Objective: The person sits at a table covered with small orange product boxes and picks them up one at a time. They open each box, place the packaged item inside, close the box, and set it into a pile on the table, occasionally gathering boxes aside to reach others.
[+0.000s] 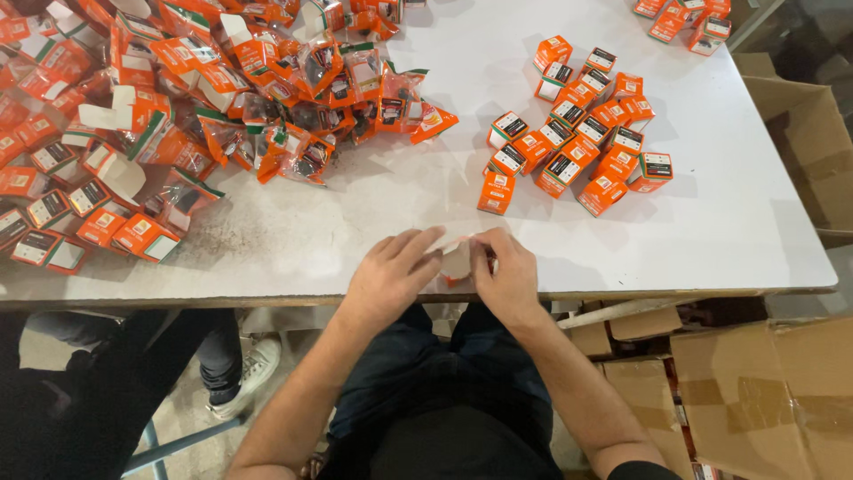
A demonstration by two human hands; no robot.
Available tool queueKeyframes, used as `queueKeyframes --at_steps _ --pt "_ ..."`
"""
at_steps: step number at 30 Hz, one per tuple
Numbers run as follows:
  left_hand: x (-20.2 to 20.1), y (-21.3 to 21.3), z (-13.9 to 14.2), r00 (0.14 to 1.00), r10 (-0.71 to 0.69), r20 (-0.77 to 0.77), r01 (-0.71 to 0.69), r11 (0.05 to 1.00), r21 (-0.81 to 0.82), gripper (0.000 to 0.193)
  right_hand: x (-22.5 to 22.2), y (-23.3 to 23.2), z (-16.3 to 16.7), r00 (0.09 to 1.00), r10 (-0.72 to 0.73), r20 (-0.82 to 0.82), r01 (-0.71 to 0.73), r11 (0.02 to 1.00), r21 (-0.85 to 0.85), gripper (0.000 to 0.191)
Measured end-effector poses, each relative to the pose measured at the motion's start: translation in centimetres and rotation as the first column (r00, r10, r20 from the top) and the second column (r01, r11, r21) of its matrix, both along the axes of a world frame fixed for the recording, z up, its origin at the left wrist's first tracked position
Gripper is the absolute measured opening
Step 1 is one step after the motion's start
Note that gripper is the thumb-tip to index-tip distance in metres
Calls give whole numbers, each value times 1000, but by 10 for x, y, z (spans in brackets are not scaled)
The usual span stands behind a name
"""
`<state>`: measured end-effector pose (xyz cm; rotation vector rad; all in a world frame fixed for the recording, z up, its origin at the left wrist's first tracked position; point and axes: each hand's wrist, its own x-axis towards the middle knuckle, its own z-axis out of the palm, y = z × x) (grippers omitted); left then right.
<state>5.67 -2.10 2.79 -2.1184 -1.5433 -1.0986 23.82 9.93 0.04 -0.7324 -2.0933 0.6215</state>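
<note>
Both hands, left hand (391, 271) and right hand (505, 274), pinch a small box (457, 263) at the table (729, 222) edge; closed boxes (577, 147) stand finished, loose packets (302, 107) wait.

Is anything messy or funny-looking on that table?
Yes. The orange packets at the top left lie in a jumbled heap, with open, unfolded boxes tipped among them, unlike the closed boxes clustered on the right. Grey smudges dirty the white table near the left hand.
</note>
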Motion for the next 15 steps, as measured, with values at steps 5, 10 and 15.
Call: queueKeyframes --at_steps 5,10,15 --pt "8 -12 -2 1000 17 14 -17 1000 -2 32 -4 -1 4 999 -11 43 14 997 -81 10" --pt "8 -4 -19 997 76 8 -77 992 100 30 -6 1 3 997 -41 67 59 956 -288 10" --pt "21 -2 -37 982 76 171 -84 996 40 46 -17 1 -5 995 -77 59 79 996 -30 11"
